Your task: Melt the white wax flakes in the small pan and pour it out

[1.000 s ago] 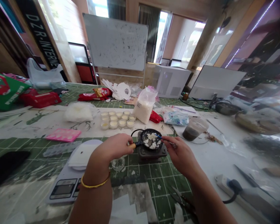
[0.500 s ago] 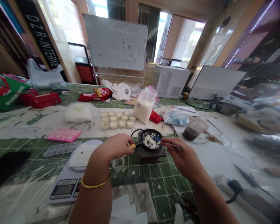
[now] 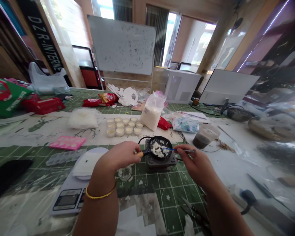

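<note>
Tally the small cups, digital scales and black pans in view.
Small cups: 12
Digital scales: 1
Black pans: 1
Total: 14

Gold bangle (image 3: 100, 196) on left wrist (image 3: 102, 180)

Left hand (image 3: 119, 155) grips the wooden handle (image 3: 139, 153) of a small black pan (image 3: 167, 145) resting on a hot plate (image 3: 161, 163). Right hand (image 3: 196, 164) holds a thin blue-stemmed tool (image 3: 170, 149) over white flakes (image 3: 157, 149) in the pan, above a green cutting mat (image 3: 169, 200).
</note>
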